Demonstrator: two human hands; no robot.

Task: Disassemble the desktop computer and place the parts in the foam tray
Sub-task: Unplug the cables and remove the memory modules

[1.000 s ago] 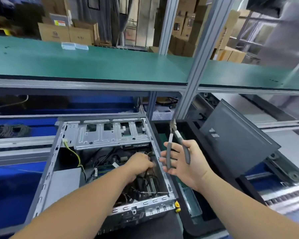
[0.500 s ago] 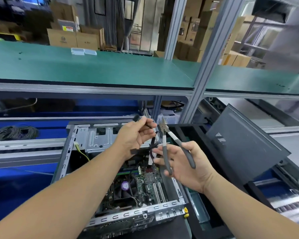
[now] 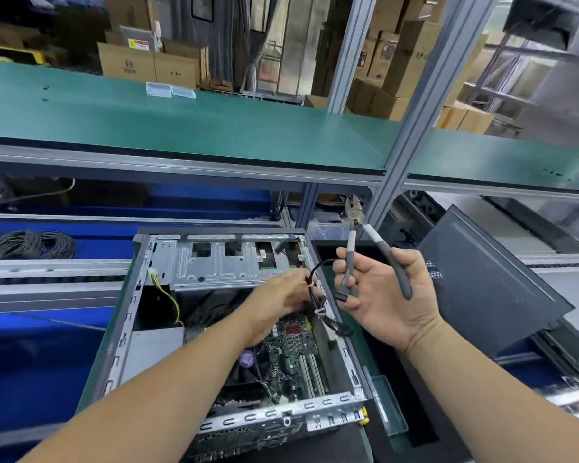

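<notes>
The open desktop computer case (image 3: 127,315) lies on its side on the bench, its motherboard (image 3: 291,355) and silver drive cage (image 3: 221,262) exposed. My left hand (image 3: 281,295) is inside the case near its right wall and grips a black cable (image 3: 318,272) bundled with white ties. My right hand (image 3: 381,295) hovers just right of the case, palm toward me, and holds grey-handled cutting pliers (image 3: 365,242) with the jaws pointing up. The cable's black connector hangs by my right fingers. A black foam tray (image 3: 398,406) sits to the right of the case.
The case's dark side panel (image 3: 488,279) leans tilted at the right over the tray. A coil of black cable (image 3: 27,243) lies at the left on a blue surface. A green shelf (image 3: 181,128) runs overhead, held by aluminium posts (image 3: 411,128).
My left hand went from deep in the case up with the black cable, then back down to the case's right wall. The right hand with the pliers shifted slightly right and up.
</notes>
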